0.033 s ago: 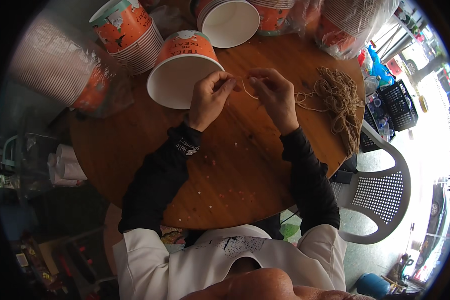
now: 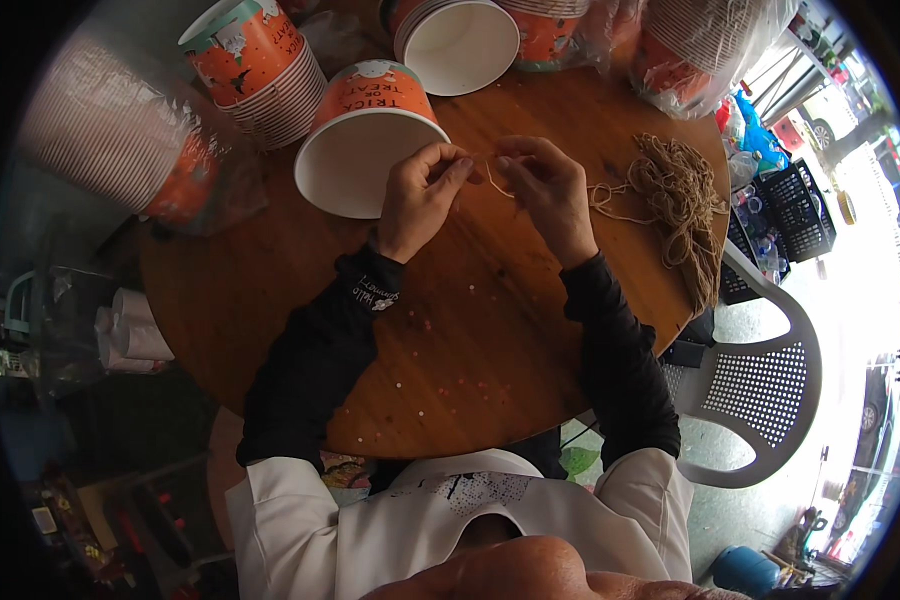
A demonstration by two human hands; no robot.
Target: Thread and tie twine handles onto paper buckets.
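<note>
My left hand (image 2: pixel 422 197) is closed in a pinch over the round wooden table, its fingertips close to a thin strand of tan twine (image 2: pixel 494 182). What lies between those fingertips is too small to make out. Facing it, my right hand (image 2: pixel 550 190) pinches the twine, which curves in a short loop in the gap between the hands. From the right hand another length leads to a tangled heap of twine (image 2: pixel 670 190) at the table's right. Just left of my left hand, a large orange paper bucket (image 2: pixel 345 165) lies tipped, its white inside facing me.
Stacked orange buckets (image 2: pixel 260 90) stand at the back left, beside a plastic-wrapped stack (image 2: pixel 120 130). More buckets (image 2: pixel 462 48) and a bagged stack (image 2: pixel 695 50) line the far edge. Small bits dot the wooden table (image 2: pixel 450 330). A grey plastic chair (image 2: pixel 760 390) and black crates (image 2: pixel 795 210) are at right.
</note>
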